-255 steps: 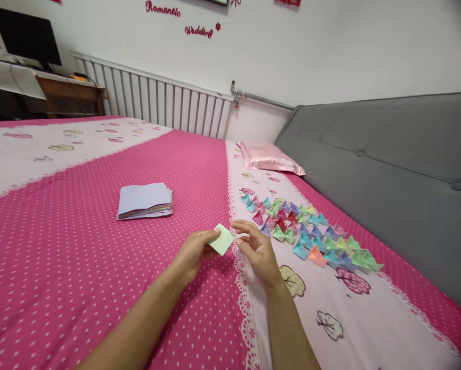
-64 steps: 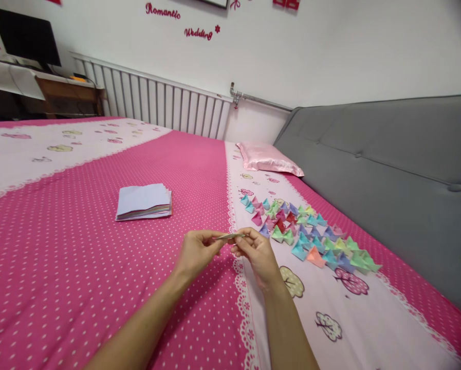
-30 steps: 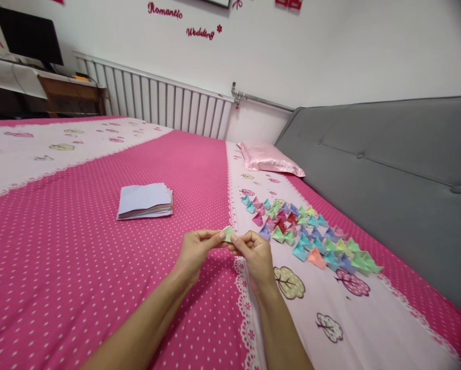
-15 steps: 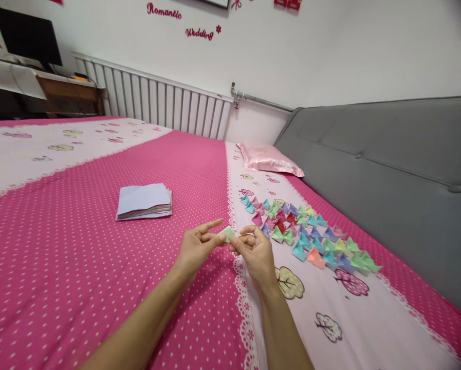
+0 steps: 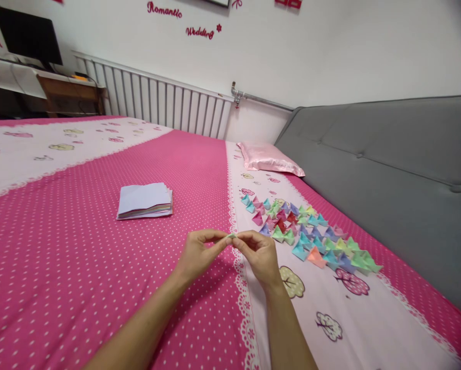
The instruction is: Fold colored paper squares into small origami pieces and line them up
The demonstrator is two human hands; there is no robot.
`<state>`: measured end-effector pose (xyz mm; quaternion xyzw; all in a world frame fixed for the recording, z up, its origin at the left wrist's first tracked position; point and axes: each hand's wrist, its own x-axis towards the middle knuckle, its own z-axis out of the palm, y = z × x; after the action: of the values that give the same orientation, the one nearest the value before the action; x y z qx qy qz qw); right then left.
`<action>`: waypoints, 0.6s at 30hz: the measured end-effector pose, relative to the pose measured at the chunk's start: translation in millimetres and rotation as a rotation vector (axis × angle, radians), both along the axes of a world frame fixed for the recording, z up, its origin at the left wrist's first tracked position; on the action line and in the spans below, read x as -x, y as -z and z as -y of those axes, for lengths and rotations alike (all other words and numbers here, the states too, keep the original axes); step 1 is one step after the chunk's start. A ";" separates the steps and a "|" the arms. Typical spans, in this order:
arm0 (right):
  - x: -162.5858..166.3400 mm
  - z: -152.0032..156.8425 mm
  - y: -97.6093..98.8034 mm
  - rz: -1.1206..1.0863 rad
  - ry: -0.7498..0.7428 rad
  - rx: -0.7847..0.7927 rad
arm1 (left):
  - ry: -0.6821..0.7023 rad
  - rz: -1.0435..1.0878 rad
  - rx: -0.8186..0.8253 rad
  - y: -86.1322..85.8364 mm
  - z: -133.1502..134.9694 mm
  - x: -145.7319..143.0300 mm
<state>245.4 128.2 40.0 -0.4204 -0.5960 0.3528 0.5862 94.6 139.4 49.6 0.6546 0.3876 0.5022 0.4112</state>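
Between my fingertips is a small pale green folded paper (image 5: 232, 236), mostly covered by the fingers. My left hand (image 5: 201, 252) pinches it from the left with thumb and forefinger. From the right, my right hand (image 5: 258, 253) grips it the same way, so the two hands nearly meet. They are held above the pink dotted bedspread, by its lace-patterned border. Just right of my right hand, many small folded paper boats (image 5: 311, 231) in green, blue, purple, red and orange stand in rows on the pale strip of the bedspread.
A stack of paper sheets (image 5: 144, 200) lies on the bedspread (image 5: 79, 246) to the left. Farther back are a pink pillow (image 5: 271, 158) and a white radiator (image 5: 157, 95). A grey padded headboard (image 5: 384, 159) runs along the right. A desk with a monitor (image 5: 28, 38) stands far left.
My left forefinger has come down from its raised position, and both hands have closed in on the green paper. Less of the paper shows now.
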 end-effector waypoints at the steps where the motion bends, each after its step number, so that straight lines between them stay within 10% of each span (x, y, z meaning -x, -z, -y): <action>1: 0.1 0.4 -0.6 0.009 0.000 -0.006 | 0.002 -0.002 -0.002 -0.9 0.5 0.1; 18: -0.3 -4.3 4.4 -0.184 0.007 0.070 | 0.128 0.137 0.207 2.4 -3.6 -3.4</action>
<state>245.8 132.5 35.6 -0.4086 -0.5256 0.4083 0.6246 98.0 143.0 47.2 0.5963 0.3658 0.4755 0.5334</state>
